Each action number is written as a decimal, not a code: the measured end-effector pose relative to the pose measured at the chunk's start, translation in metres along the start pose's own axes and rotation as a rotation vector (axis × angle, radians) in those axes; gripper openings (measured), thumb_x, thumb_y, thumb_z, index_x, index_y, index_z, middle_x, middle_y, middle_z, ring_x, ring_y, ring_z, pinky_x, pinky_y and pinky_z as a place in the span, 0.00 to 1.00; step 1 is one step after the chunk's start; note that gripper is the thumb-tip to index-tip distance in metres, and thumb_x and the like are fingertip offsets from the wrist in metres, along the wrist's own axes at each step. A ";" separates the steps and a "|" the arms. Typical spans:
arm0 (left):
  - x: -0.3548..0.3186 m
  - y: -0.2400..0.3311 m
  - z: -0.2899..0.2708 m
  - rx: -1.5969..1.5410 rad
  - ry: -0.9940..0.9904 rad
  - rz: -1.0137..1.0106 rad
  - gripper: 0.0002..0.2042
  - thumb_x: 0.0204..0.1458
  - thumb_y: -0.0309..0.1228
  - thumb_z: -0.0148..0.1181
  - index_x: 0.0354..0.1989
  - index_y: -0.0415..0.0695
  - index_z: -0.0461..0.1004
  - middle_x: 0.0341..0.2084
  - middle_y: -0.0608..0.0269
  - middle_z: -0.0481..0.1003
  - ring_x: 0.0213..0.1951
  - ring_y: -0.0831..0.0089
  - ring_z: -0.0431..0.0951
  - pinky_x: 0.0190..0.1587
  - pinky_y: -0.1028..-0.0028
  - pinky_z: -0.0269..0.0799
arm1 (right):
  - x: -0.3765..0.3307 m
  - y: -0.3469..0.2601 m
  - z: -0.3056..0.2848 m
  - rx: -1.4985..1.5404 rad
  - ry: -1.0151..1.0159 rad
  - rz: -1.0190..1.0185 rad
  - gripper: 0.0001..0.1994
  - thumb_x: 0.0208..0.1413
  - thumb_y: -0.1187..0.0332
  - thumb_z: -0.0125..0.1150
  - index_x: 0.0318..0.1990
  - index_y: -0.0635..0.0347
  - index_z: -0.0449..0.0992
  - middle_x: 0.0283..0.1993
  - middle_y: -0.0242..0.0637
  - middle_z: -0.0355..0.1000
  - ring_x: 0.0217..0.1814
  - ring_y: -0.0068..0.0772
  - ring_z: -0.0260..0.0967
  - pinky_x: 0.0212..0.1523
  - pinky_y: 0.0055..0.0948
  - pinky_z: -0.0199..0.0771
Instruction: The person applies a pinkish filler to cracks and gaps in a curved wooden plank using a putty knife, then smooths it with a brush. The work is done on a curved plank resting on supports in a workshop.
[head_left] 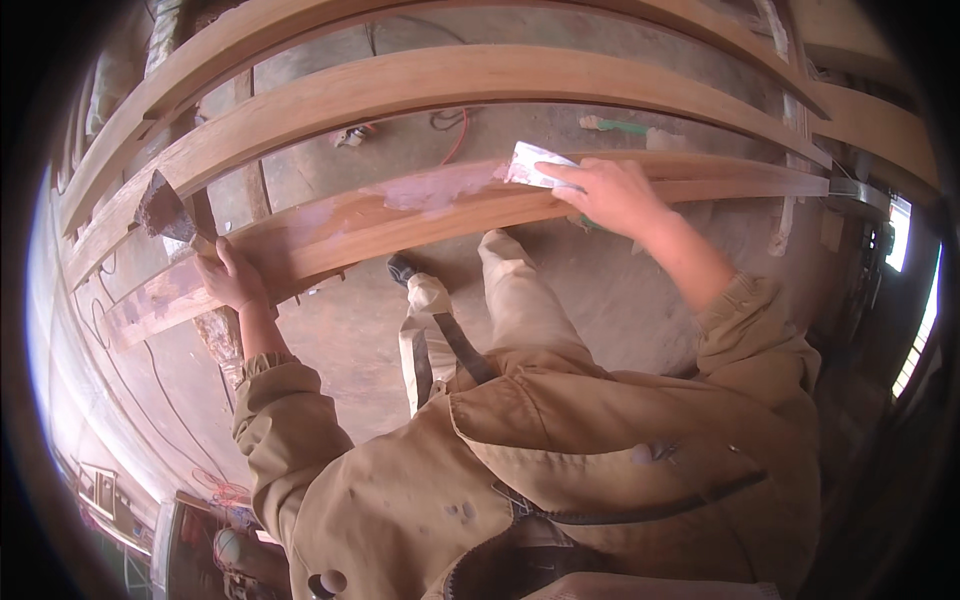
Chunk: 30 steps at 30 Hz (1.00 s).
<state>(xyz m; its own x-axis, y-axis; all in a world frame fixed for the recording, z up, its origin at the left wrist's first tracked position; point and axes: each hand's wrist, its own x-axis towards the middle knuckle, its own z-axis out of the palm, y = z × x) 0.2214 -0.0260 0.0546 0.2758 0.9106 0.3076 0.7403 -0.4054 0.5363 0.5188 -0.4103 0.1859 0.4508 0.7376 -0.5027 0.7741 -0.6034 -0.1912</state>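
Observation:
A long wooden beam [345, 245] lies across in front of me, with pinkish filler [425, 192] smeared along its upper face. My right hand [618, 195] grips a white flat spreader [537, 166], whose edge rests against the beam near the right end of the smear. My left hand [232, 275] is closed round the handle of a putty knife [163, 208] at the beam's left part. Its broad blade looks dark and caked and points up and away from me. The left fingers are partly hidden behind the handle and the beam.
Two more wooden beams [420, 82] run beyond this one, parallel to it. A splattered support [220, 335] stands under the left end. On the floor [340, 340] lie a red cord [458, 135], a green-handled tool [612, 126] and a small tool [352, 135]. A metal clamp-like piece [858, 192] sits at the right end.

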 end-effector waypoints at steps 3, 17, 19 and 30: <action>-0.018 0.027 -0.005 -0.134 0.113 0.002 0.19 0.50 0.45 0.56 0.31 0.36 0.70 0.25 0.48 0.74 0.28 0.53 0.73 0.34 0.60 0.67 | 0.019 -0.016 -0.009 -0.201 -0.100 -0.068 0.16 0.56 0.61 0.49 0.53 0.39 0.72 0.32 0.42 0.74 0.34 0.42 0.74 0.33 0.38 0.74; -0.145 0.173 0.054 -0.454 -0.176 -0.096 0.12 0.50 0.34 0.57 0.37 0.39 0.69 0.28 0.56 0.71 0.30 0.61 0.72 0.36 0.68 0.68 | 0.031 -0.020 -0.026 -0.170 -0.116 -0.185 0.13 0.54 0.67 0.48 0.44 0.48 0.76 0.33 0.38 0.76 0.35 0.40 0.75 0.33 0.38 0.75; -0.144 0.177 0.055 -0.355 -0.179 -0.098 0.14 0.50 0.37 0.56 0.38 0.40 0.70 0.29 0.53 0.71 0.31 0.54 0.72 0.36 0.65 0.68 | 0.037 -0.011 -0.026 -0.186 -0.134 -0.198 0.13 0.55 0.68 0.47 0.44 0.48 0.77 0.33 0.38 0.76 0.36 0.40 0.75 0.33 0.38 0.75; -0.146 0.184 0.059 -0.268 -0.072 -0.003 0.13 0.48 0.37 0.57 0.36 0.42 0.69 0.28 0.53 0.71 0.30 0.54 0.74 0.33 0.65 0.70 | 0.042 0.006 -0.012 -0.153 -0.125 -0.216 0.16 0.55 0.66 0.49 0.50 0.37 0.74 0.30 0.41 0.75 0.33 0.43 0.74 0.33 0.38 0.75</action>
<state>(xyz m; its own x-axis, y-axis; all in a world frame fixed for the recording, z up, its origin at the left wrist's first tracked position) 0.3540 -0.2285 0.0619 0.3240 0.9112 0.2545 0.5549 -0.4009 0.7289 0.5480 -0.3793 0.1734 0.2173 0.7951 -0.5663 0.9084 -0.3770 -0.1807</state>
